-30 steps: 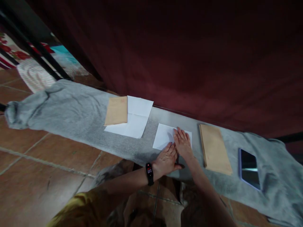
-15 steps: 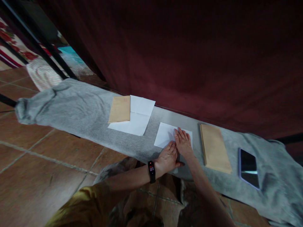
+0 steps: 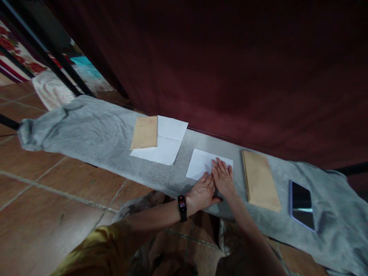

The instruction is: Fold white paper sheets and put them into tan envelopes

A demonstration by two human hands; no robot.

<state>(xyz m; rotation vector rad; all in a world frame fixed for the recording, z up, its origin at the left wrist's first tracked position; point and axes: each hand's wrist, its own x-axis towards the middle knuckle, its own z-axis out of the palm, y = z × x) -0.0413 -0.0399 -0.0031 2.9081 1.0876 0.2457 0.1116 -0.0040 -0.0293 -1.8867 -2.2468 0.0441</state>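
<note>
A folded sheet of white paper (image 3: 198, 161) lies on the grey cloth in front of me. My right hand (image 3: 222, 176) rests flat on its right half, fingers stretched out. Beside it, my left hand (image 3: 202, 193) presses on the paper's near edge with its fingers extended; a black band sits on that wrist. Both hands are open and touch each other, hiding the paper's near right part. To the right lies a stack of brown envelopes (image 3: 260, 180). Further left, a brown envelope (image 3: 145, 132) overlaps a larger creased white sheet (image 3: 171, 140).
The grey cloth (image 3: 86, 126) covers a long narrow bench. A phone (image 3: 301, 205) lies on it at the right. Behind the bench hangs a dark red curtain (image 3: 215, 84). Black metal bars (image 3: 57, 57) stand at the far left, above a tiled floor (image 3: 37, 199).
My right hand has slid slightly toward me on the paper. My left hand stays at the near edge. The camera view has shifted a little; the envelopes and phone lie as before.
</note>
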